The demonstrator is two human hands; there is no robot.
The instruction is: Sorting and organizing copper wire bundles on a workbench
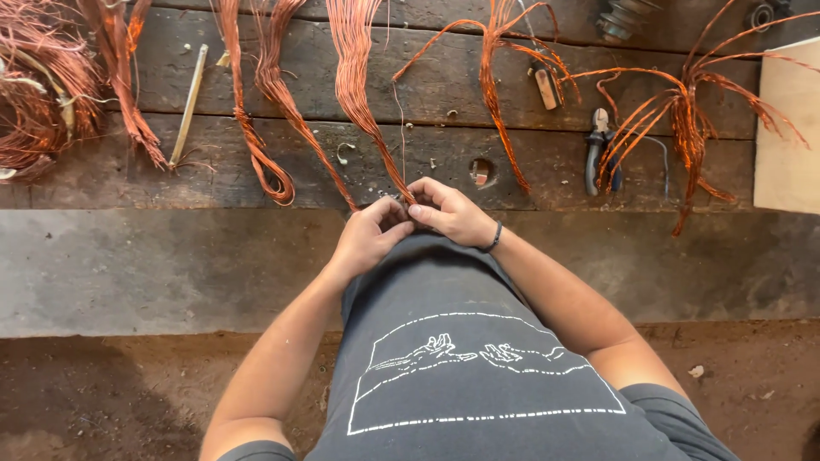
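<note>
A long bundle of copper wire strands (354, 81) runs from the far edge of the dark wooden bench (444, 166) down to its near edge, where it narrows to a point. My left hand (369, 235) and my right hand (453, 212) meet at that near end, both pinching the strands between thumb and fingers. A dark band sits on my right wrist. The tip of the bundle is hidden between my fingers.
Other copper wire bundles lie left (273, 94) and right (495, 77) of it, with a tangled coil (38, 81) far left and a splayed bunch (688, 111) far right. Pliers (598, 149), a thin stick (188, 102) and a pale board (790, 128) rest on the bench.
</note>
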